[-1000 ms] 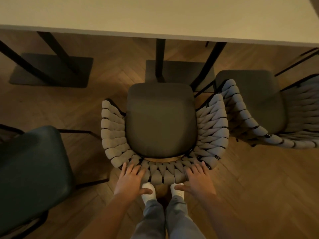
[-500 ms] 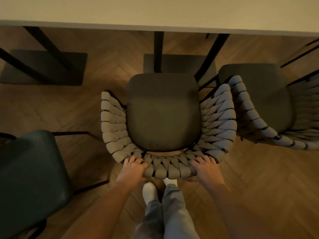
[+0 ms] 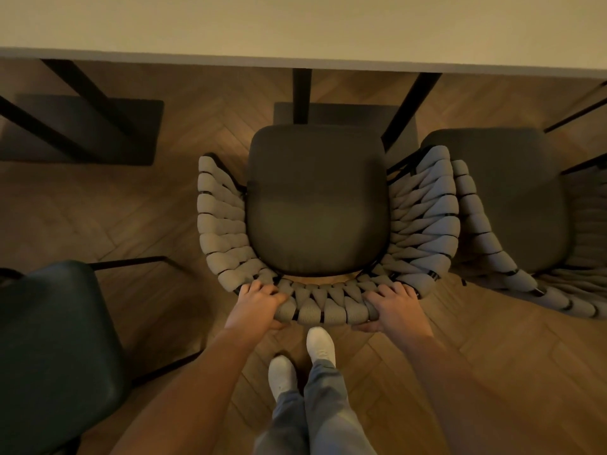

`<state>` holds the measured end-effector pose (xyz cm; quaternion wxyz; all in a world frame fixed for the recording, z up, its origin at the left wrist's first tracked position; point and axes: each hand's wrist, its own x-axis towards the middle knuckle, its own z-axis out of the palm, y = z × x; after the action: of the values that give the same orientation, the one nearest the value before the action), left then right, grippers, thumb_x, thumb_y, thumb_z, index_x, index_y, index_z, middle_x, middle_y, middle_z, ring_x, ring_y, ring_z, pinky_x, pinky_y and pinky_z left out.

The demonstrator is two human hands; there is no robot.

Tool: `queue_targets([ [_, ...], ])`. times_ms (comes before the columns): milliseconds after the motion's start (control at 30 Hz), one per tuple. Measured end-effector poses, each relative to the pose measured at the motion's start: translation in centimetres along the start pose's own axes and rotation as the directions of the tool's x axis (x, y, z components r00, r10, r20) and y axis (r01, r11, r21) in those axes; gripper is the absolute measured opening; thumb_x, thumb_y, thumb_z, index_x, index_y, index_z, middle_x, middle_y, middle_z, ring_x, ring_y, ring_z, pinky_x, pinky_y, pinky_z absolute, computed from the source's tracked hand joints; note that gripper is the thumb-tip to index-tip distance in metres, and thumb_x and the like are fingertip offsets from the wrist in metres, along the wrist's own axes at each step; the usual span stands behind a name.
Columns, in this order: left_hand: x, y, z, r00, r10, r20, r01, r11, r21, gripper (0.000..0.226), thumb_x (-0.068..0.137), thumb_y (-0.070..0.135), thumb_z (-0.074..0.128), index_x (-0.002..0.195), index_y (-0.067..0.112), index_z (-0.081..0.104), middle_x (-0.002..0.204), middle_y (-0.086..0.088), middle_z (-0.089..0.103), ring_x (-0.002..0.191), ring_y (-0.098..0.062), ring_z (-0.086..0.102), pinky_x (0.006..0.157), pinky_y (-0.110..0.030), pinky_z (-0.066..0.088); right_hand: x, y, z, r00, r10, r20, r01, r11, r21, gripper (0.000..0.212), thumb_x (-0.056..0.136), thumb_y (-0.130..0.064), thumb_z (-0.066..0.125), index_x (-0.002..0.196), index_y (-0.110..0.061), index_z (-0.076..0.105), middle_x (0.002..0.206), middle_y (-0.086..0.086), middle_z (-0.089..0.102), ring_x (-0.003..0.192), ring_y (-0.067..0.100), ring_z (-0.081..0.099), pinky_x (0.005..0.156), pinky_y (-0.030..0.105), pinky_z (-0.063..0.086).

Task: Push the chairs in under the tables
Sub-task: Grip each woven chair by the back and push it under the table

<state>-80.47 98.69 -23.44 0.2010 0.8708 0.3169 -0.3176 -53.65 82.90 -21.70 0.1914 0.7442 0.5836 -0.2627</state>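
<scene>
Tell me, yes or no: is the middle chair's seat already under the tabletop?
No. The middle chair's seat lies wholly short of the tabletop edge, with both hands gripping the woven backrest.

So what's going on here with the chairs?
A person stands behind a woven-back chair and grips its curved backrest with both hands, left hand and right hand, fingers curled over the top. The seat's front edge sits just short of the table edge, not yet under it. Another woven chair stands close on the right.
</scene>
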Motion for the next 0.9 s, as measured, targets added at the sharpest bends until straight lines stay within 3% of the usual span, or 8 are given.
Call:
queue_targets([
  [267,0.1,0.1,-0.5,1.000,-0.011,-0.019,0.010,0.999,-0.050,0.072,0.091,0.065,0.060,0.153,0.034,0.040,0.155,0.001,0.042,0.142,-0.026,0.031,0.118,-0.044,0.022,0.5,-0.1,-0.5,1.000,0.022,0.001,-0.022,0.999,0.031,0.090,0.069,-0.094,0.049,0.138,-0.037,0.052,0.137,-0.008,0.054,0.132,0.021,0.041,0.116,0.044,0.027],
  [433,-1.9,0.9,-2.8,0.998,-0.040,-0.053,0.029,0.981,-0.193,0.090,0.087,0.081,0.045,0.158,0.027,0.034,0.158,-0.003,0.041,0.148,-0.026,0.030,0.122,-0.044,0.022,-0.1,-1.1,-3.4,0.995,0.033,0.091,-0.047,0.988,0.149,0.091,0.079,-0.093,0.033,0.146,-0.033,0.047,0.146,-0.004,0.050,0.139,0.022,0.039,0.119,0.046,0.026],
  [567,-4.0,0.6,-4.3,0.975,-0.174,-0.139,0.104,0.907,-0.408,0.067,0.100,0.069,0.038,0.153,0.028,0.042,0.151,-0.001,0.049,0.140,-0.021,0.039,0.115,-0.039,0.036,0.8,-3.4,-5.8,0.997,0.029,0.068,-0.045,0.967,0.250,0.061,0.096,-0.073,0.035,0.129,-0.028,0.059,0.127,-0.002,0.062,0.116,0.018,0.056,0.099,0.039,0.046],
  [700,-6.8,-0.8,-4.9,0.947,-0.275,-0.166,0.139,0.817,-0.560,0.052,0.105,0.056,0.041,0.147,0.027,0.050,0.139,-0.001,0.056,0.124,-0.017,0.054,0.102,-0.034,0.049,1.6,-7.2,-8.2,0.999,-0.029,0.017,0.022,0.944,0.330,0.037,0.100,-0.059,0.046,0.118,-0.031,0.062,0.107,-0.008,0.064,0.092,0.008,0.058,0.078,0.031,0.052],
  [800,-9.3,-2.0,-4.6,0.924,-0.333,-0.187,0.149,0.765,-0.626,0.041,0.106,0.050,0.044,0.137,0.027,0.057,0.122,0.002,0.062,0.105,-0.011,0.060,0.090,-0.031,0.054,1.7,-10.6,-10.1,0.996,-0.084,-0.018,0.085,0.944,0.320,0.033,0.101,-0.054,0.049,0.117,-0.031,0.065,0.099,-0.011,0.065,0.089,0.008,0.060,0.077,0.032,0.054],
  [900,-12.0,-3.4,-3.6,0.897,-0.399,-0.193,0.168,0.709,-0.685,0.037,0.105,0.050,0.045,0.132,0.028,0.059,0.112,0.007,0.063,0.096,-0.007,0.062,0.087,-0.031,0.057,1.3,-14.2,-11.6,0.987,-0.158,-0.020,0.156,0.936,0.315,0.033,0.102,-0.052,0.049,0.120,-0.029,0.064,0.104,-0.008,0.068,0.094,0.011,0.062,0.082,0.035,0.056],
])
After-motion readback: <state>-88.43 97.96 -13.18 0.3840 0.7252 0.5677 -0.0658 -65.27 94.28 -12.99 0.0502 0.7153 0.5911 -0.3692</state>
